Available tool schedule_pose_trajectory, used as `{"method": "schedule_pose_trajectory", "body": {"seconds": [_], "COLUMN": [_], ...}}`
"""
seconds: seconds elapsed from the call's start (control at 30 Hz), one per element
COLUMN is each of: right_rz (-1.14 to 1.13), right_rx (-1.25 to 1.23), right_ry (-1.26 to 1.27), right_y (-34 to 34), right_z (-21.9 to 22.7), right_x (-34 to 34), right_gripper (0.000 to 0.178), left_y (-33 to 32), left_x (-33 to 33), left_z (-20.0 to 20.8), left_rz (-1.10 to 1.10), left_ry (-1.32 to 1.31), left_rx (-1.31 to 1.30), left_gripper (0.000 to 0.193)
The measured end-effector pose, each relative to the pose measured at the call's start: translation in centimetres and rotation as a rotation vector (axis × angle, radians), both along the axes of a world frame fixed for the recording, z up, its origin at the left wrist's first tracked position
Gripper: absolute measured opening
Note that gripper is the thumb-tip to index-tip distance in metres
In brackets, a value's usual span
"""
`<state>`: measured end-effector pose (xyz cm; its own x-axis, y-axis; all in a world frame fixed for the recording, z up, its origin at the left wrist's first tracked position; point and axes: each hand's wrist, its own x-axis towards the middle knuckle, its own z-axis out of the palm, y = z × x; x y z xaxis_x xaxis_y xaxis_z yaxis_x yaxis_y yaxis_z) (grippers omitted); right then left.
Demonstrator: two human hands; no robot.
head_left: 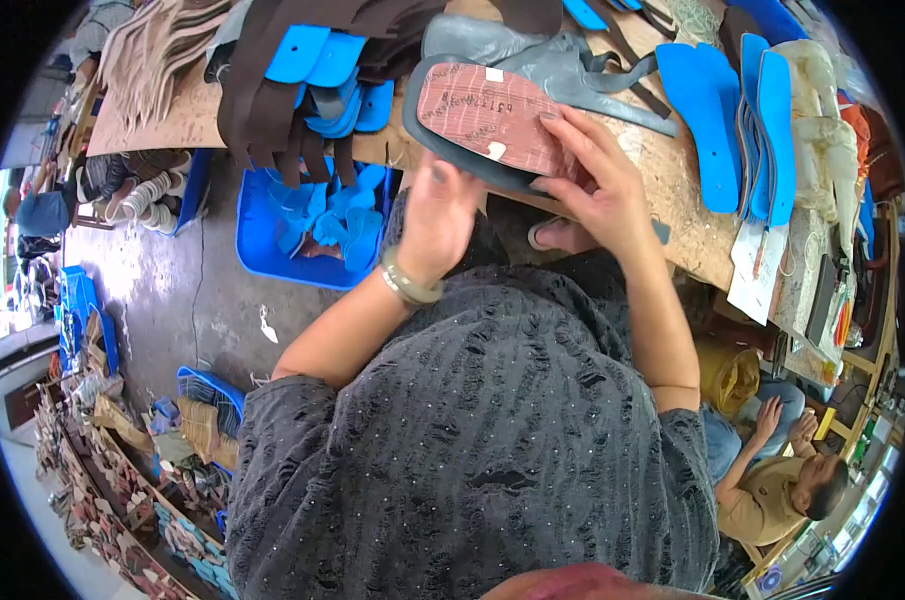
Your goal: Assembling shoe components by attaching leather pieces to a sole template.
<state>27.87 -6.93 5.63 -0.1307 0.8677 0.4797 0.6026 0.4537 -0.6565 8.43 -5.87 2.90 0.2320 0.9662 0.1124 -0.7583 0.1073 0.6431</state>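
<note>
Right now, the relation that matters is the slant of the flat, pinkish-red, sole-shaped board with a lined pattern and white tabs (492,115), laid over a larger dark grey sole-shaped sheet (410,118). Their long axis runs from upper left to lower right, with the lower-right end in the right hand (552,150). That hand is closed on the pair, fingers over the patterned face and thumb at the near edge. The left hand (440,220) is below the board's near-left edge, so the board lies up and to the right of it; its fingers are blurred and partly hidden, and whether it touches the grey sheet cannot be told. The pair is held up at the near edge of the wooden desk (687,200), with crumpled grey sheet material (542,62) just beyond it.
</note>
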Motion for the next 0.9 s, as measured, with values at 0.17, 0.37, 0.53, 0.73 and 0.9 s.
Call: {"method": "schedule_pose_trajectory", "body": {"seconds": [0.17, 0.37, 0.53, 0.73, 0.9], "right_rz": [-0.159, -0.229, -0.061, 0.297, 0.190], "right_rx": [0.250, 0.225, -0.277, -0.702, -0.623], "right_ry": [-0.034, -0.099, 0.868, 0.797, 0.910], "right_y": [-0.3, -1.1, 0.5, 2.8, 2.0], "right_z": [-1.1, 0.1, 2.8, 1.0, 0.8], "right_x": [-2.5, -1.2, 3.8, 4.7, 3.6], "right_gripper": [0.063, 0.060, 0.046, 0.035, 0.029], "left_y": [1.3, 2.4, 2.8, 3.6, 5.4], "left_x": [2.5, 3.1, 3.5, 4.2, 3.6], "left_z": [2.7, 3.2, 3.6, 3.6, 3.9], "left_rz": [-0.189, -0.207, -0.243, -0.212, -0.315], "left_ry": [-0.030, 0.033, 0.056, 0.226, 0.210], "left_rx": [0.014, -0.122, -0.098, -0.102, -0.050], "left_gripper": [0.048, 0.035, 0.031, 0.024, 0.030]}}
